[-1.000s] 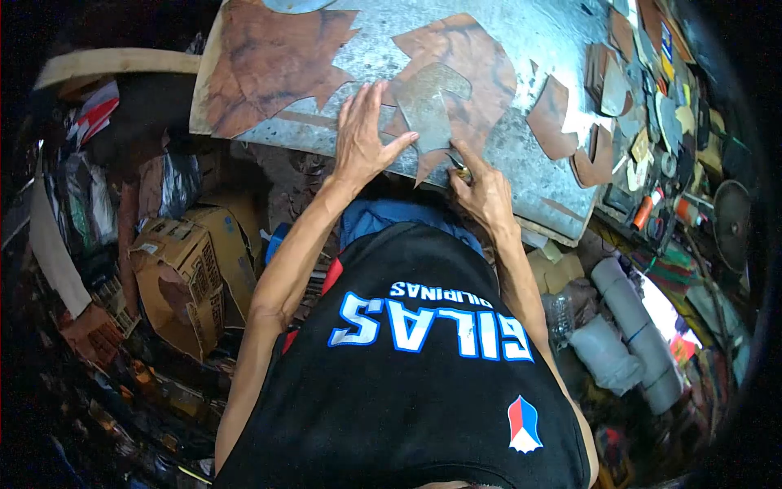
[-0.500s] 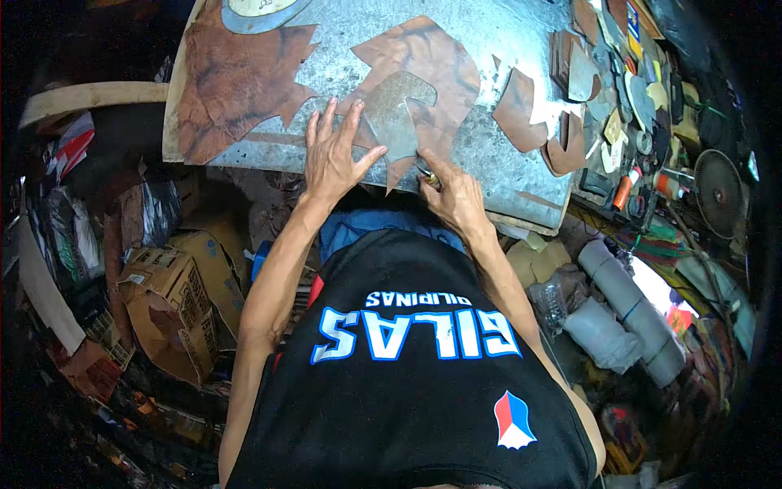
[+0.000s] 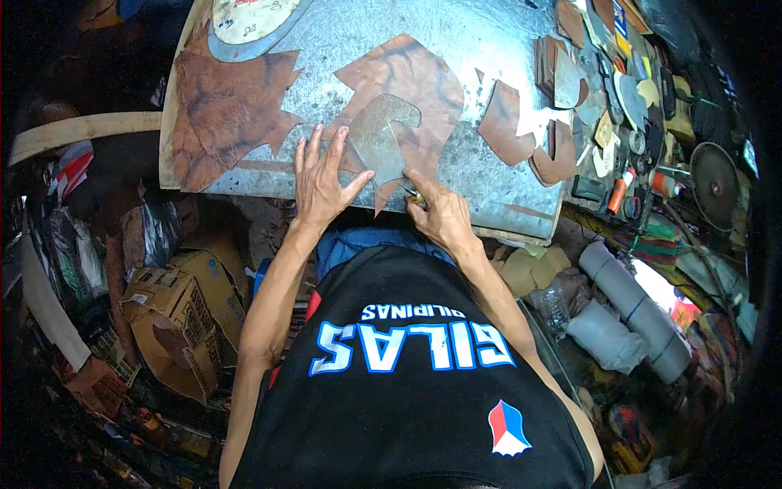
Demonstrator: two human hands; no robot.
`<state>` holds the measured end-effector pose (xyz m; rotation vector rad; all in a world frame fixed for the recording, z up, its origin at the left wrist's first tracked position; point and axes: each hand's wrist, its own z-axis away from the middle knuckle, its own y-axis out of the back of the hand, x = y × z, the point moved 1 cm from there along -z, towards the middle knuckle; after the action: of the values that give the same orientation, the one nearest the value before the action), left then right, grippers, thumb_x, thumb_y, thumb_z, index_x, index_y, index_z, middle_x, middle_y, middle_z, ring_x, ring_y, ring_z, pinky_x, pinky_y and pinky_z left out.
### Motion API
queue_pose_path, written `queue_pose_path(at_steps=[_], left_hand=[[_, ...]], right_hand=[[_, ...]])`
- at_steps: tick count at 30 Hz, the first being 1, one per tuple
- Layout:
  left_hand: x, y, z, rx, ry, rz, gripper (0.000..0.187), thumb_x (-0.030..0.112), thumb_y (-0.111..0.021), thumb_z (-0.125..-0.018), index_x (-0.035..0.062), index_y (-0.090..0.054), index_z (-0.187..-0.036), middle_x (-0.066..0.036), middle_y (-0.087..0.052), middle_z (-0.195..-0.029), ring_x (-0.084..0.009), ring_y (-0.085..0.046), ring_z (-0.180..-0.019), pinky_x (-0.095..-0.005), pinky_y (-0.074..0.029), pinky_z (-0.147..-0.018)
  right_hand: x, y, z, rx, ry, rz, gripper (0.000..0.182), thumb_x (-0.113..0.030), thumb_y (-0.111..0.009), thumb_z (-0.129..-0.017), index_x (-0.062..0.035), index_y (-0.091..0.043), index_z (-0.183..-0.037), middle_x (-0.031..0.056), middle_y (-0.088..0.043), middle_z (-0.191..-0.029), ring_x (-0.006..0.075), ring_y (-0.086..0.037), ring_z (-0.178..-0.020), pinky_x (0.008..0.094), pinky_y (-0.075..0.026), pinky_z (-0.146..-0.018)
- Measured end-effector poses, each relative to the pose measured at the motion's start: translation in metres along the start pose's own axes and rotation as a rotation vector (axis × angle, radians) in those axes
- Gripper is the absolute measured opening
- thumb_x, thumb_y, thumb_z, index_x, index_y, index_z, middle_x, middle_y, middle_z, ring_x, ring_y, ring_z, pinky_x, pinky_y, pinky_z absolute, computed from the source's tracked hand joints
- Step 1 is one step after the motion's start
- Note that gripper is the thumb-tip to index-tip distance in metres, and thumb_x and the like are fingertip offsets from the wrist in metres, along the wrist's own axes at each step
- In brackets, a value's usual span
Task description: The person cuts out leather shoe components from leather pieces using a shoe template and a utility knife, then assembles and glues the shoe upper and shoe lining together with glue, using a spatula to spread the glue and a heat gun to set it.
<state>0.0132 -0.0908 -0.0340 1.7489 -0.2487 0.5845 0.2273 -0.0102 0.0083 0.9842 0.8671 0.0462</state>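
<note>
A grey curved template (image 3: 380, 140) lies on a piece of brown leather (image 3: 423, 81) near the front edge of the metal-topped table. My left hand (image 3: 323, 181) is spread flat, its fingertips on the leather and its thumb by the template's lower left side. In my right hand (image 3: 440, 210) is a small cutting knife (image 3: 416, 198) with a short handle. Its tip is close to the template's lower right corner, and the index finger reaches along there. A narrow leather point (image 3: 384, 196) sticks out below the template. The blade is mostly hidden by the fingers.
Larger brown leather (image 3: 232, 106) lies to the left, under a rounded white-and-grey pattern (image 3: 254, 20). Cut leather pieces (image 3: 507, 126) and a stack (image 3: 556, 69) sit to the right. Beyond are orange-labelled bottles (image 3: 621, 190) and a round fan (image 3: 716, 186). A cardboard box (image 3: 173, 326) stands lower left.
The camera view has shifted, so the tabletop sits lower and slightly left in the frame. Both hands stay at nearly the same places against the template and leather.
</note>
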Motion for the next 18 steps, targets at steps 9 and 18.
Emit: queue_pose_path(at_steps=[9,18], left_hand=[[-0.0015,-0.0035,0.0017,0.033,0.026,0.025,0.086,0.041,-0.079,-0.076,0.0078,-0.038,-0.144,-0.009,-0.054,-0.139,-0.0363,-0.035,-0.139,-0.0546,-0.021,-0.114],[-0.0035,-0.0061,0.0021,0.066,0.029,0.036,0.082,0.046,-0.076,-0.078,0.0078,-0.042,-0.142,-0.012,-0.057,-0.134,-0.0367,-0.038,-0.137,-0.0539,-0.022,-0.114]], right_hand=[[0.0019,-0.002,-0.0011,0.04,0.044,-0.008,0.046,-0.014,-0.065,-0.081,-0.0117,-0.057,-0.127,0.0199,-0.069,-0.1,0.0394,-0.067,-0.083,0.0465,-0.054,-0.069],[0.0037,-0.0041,-0.0033,0.01,0.0,-0.011,0.048,-0.015,-0.067,-0.08,-0.013,-0.059,-0.128,0.0228,-0.069,-0.093,0.0388,-0.068,-0.082,0.0458,-0.054,-0.07]])
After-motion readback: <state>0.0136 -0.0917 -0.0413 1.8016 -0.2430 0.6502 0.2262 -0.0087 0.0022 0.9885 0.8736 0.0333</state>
